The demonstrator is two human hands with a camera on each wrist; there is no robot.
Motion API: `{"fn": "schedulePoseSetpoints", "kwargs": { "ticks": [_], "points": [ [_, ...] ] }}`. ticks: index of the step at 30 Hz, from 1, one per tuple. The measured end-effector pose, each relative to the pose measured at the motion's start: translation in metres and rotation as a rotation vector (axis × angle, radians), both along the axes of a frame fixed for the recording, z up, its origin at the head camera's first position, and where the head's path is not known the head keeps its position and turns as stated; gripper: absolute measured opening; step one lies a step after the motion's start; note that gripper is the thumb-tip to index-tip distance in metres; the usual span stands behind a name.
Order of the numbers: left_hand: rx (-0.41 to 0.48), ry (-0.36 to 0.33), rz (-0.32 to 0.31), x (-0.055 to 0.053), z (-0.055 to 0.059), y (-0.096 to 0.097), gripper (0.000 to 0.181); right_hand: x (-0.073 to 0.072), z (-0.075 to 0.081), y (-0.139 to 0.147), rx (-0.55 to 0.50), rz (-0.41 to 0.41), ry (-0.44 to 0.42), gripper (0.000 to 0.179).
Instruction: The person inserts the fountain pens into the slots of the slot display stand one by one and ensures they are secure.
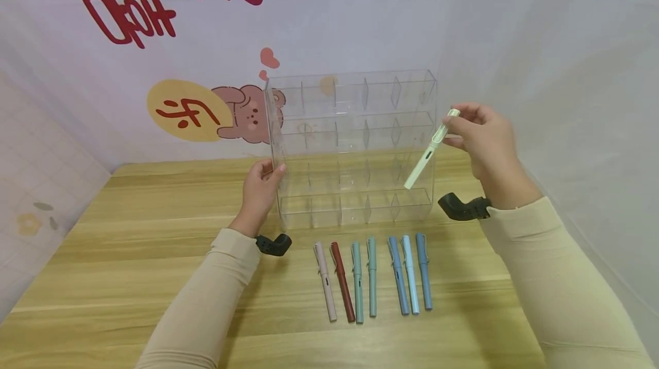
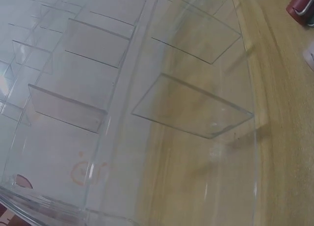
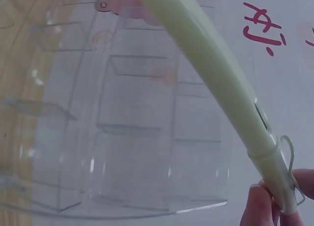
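A pale green pen (image 1: 425, 158) is pinched near its clip end by my right hand (image 1: 484, 131), tilted with its other end down to the left, in front of the rack's right side. The right wrist view shows the same pen (image 3: 211, 64) up close, thumb and fingers at its cap. My left hand (image 1: 259, 189) grips the left side of a clear acrylic rack (image 1: 340, 154) that stands upright on the table. In the left wrist view the rack's dividers (image 2: 196, 105) fill the frame; the left hand is hardly seen there.
In front of the rack lie several pens: a pink pen (image 1: 325, 282), a dark red pen (image 1: 342, 282), green pens (image 1: 358, 283) and blue pens (image 1: 398, 276). The wooden table (image 1: 154, 231) meets a printed curtain (image 1: 360, 14) behind the rack.
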State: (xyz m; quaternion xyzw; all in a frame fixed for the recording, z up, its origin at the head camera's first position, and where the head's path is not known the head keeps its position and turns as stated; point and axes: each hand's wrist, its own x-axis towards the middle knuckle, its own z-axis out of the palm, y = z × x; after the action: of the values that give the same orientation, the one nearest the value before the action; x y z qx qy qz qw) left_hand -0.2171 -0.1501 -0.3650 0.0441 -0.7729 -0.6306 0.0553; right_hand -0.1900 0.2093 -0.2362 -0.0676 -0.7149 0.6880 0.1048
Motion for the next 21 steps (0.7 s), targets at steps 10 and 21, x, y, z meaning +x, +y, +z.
{"fn": "schedulePoseSetpoints", "kwargs": {
  "ticks": [10,21],
  "points": [
    [0.011,-0.009,-0.01,0.001,0.0,-0.001,0.046,-0.018,0.024,-0.023,-0.303,-0.076,0.115,0.024],
    [0.006,-0.016,-0.028,0.002,0.001,-0.002,0.047,-0.046,0.041,-0.046,-0.527,-0.146,0.188,0.021]
  ]
}}
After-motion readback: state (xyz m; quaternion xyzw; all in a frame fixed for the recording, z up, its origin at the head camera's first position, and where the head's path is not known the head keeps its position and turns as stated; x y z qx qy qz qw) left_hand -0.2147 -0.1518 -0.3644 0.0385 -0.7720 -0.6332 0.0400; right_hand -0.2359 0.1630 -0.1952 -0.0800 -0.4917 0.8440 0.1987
